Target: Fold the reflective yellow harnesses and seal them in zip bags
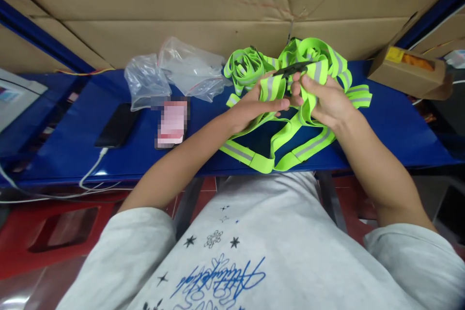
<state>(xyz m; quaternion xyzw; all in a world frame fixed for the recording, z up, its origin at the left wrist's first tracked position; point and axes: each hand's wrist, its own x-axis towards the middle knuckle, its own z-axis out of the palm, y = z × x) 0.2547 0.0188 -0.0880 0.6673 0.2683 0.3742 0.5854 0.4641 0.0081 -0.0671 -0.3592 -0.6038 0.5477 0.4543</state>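
**Both hands closed on a neon strap**

Taking the hands as the clock's centre, with 12 pointing away from the wearer, a pale printed shirt (pixel 247 232) is nearest, at 6 o'clock. Beyond it, lower loops of a striped neon-green strap (pixel 312 145) lie along the front edge of a blue bench (pixel 395 126). Above them, the left hand (pixel 252 101) is wrapped on 1 length of the strap, thumb laid straight; the right hand (pixel 329 101) pinches another. A black fitting (pixel 290 69) spans these 2 lengths; whether the right fingertips touch it, I cannot tell.

Between 8 and 9 o'clock lies a pixelated pink item (pixel 172 123), then a black device (pixel 118 126) with a white cable (pixel 92 169). Clear plastic bags (pixel 192 68) sit between 9 and 10. Farther, a coiled strap bundle (pixel 247 70) rests at 10, a looser heap (pixel 308 48) at 1, a cardboard box (pixel 405 75) between 2 and 3. Cardboard sheeting (pixel 181 38) stands behind.
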